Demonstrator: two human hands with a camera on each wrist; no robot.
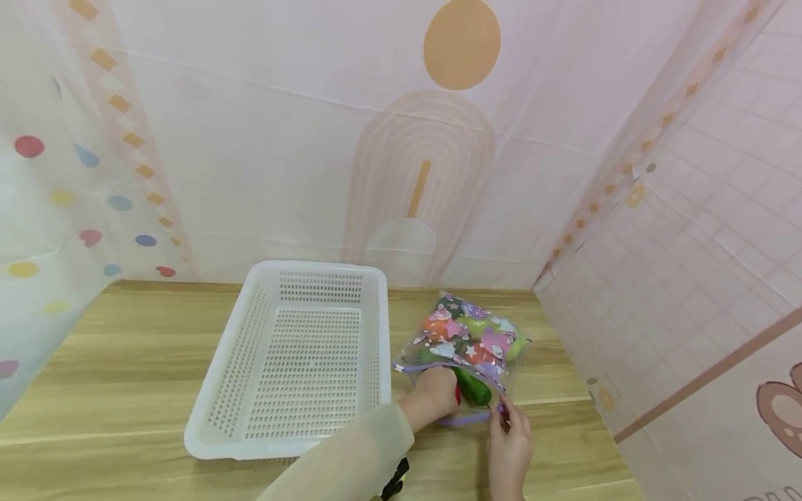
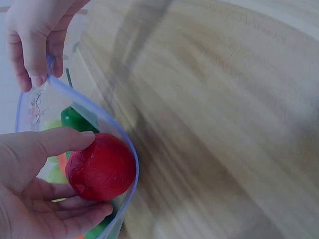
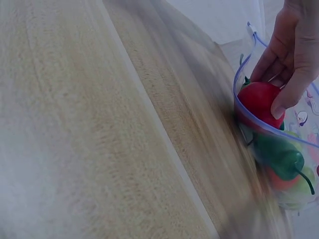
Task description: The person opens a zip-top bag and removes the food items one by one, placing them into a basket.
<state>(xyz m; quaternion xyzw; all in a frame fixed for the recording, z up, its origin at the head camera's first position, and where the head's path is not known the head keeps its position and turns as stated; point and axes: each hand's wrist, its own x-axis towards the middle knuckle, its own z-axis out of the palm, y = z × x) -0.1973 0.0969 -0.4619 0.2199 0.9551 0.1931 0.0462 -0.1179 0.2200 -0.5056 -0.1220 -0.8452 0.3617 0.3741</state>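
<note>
A clear zip bag (image 1: 471, 367) with printed stars and a purple zip edge lies on the table, its mouth spread toward me. Inside its mouth, my left hand (image 1: 432, 393) grips a red round fruit (image 2: 102, 167), thumb on one side and fingers curled under the other. My right hand (image 1: 510, 442) pinches the purple edge at the bag's right corner, also visible as a hand (image 2: 37, 42) in the left wrist view. Beside the red fruit lies a green pepper (image 1: 473, 388). Orange, red and light green pieces show through the printed plastic.
A white perforated plastic basket (image 1: 285, 449) stands left of the bag on the wood-grain table (image 1: 94, 390). Behind the table hangs a patterned curtain (image 1: 250, 153), and a similar sheet (image 1: 695, 264) covers the right side. My left sleeve (image 1: 351, 456) passes near the basket's front corner.
</note>
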